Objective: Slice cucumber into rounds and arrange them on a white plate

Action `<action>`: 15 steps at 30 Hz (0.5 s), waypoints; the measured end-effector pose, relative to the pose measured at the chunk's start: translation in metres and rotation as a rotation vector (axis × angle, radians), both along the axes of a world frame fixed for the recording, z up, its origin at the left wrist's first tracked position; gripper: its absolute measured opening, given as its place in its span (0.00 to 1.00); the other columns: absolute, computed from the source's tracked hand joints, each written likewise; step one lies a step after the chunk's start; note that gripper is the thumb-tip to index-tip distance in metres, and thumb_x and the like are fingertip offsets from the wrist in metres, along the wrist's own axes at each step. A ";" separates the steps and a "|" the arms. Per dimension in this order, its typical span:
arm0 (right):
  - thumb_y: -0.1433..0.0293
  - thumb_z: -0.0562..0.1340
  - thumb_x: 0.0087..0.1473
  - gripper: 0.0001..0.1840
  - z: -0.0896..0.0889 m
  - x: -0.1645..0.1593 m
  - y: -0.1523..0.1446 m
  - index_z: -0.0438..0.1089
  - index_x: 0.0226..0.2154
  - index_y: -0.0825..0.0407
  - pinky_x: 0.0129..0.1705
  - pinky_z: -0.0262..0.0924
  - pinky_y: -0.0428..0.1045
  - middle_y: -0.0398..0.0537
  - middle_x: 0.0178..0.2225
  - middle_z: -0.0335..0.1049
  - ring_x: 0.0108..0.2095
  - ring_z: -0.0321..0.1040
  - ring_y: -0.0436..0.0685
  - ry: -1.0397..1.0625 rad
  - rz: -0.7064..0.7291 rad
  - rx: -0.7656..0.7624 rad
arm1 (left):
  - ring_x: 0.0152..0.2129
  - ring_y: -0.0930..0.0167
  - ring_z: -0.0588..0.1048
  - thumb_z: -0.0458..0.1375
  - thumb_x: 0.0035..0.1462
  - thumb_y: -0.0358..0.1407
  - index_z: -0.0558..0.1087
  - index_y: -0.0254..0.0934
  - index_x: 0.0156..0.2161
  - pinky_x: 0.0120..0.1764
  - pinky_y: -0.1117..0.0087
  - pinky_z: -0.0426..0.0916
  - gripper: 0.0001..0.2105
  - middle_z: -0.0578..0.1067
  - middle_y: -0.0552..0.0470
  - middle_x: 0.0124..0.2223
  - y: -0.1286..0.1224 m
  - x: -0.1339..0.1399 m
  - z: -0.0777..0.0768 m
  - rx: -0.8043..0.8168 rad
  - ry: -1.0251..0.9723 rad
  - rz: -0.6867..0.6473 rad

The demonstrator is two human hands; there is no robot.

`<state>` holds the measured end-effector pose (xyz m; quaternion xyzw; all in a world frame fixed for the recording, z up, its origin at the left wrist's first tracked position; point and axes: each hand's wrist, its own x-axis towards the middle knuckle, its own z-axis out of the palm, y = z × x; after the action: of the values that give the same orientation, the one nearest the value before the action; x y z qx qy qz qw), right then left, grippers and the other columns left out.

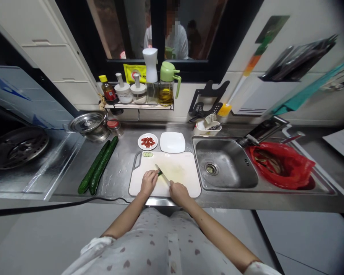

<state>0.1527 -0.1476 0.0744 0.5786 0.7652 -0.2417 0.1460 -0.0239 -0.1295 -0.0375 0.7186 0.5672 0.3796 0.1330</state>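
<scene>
My left hand [149, 183] is closed on a small dark-green piece of cucumber [160, 172], most of it hidden by the fingers. In my right hand [180, 194] is the handle of a kitchen knife [165, 178], its blade slanting up and left alongside the cucumber piece. Whether the edge is in the cucumber I cannot tell. Both hands are over a white cutting board [186, 183] with a wet, greenish patch. Several thin cucumber slices [148, 154] lie in a row near its top left corner.
Two whole cucumbers [99, 166] lie on the steel counter at left. Behind the board are a plate [140, 144] of red chopped pieces and a white square plate [172, 142]. A sink [226, 168] and red plastic bag [292, 168] are right; a lidded pot [90, 124] stands back left.
</scene>
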 end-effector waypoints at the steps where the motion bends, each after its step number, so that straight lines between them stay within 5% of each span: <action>1: 0.74 0.48 0.58 0.15 0.000 -0.001 0.002 0.64 0.45 0.56 0.38 0.58 0.50 0.59 0.39 0.73 0.41 0.70 0.60 0.007 -0.001 0.004 | 0.40 0.68 0.71 0.49 0.62 0.35 0.72 0.40 0.48 0.44 0.64 0.67 0.12 0.75 0.48 0.41 0.000 0.000 0.000 -0.002 0.001 0.000; 15: 0.75 0.47 0.58 0.17 -0.008 -0.022 0.027 0.65 0.46 0.57 0.39 0.58 0.50 0.59 0.40 0.73 0.42 0.70 0.60 0.041 -0.003 0.049 | 0.40 0.68 0.71 0.49 0.62 0.35 0.72 0.40 0.47 0.44 0.63 0.68 0.13 0.75 0.47 0.42 0.000 0.000 0.001 0.010 -0.009 -0.026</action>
<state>0.1305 -0.1208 0.0660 0.5781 0.7729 -0.2347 0.1156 -0.0238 -0.1295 -0.0368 0.7249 0.5553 0.3838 0.1371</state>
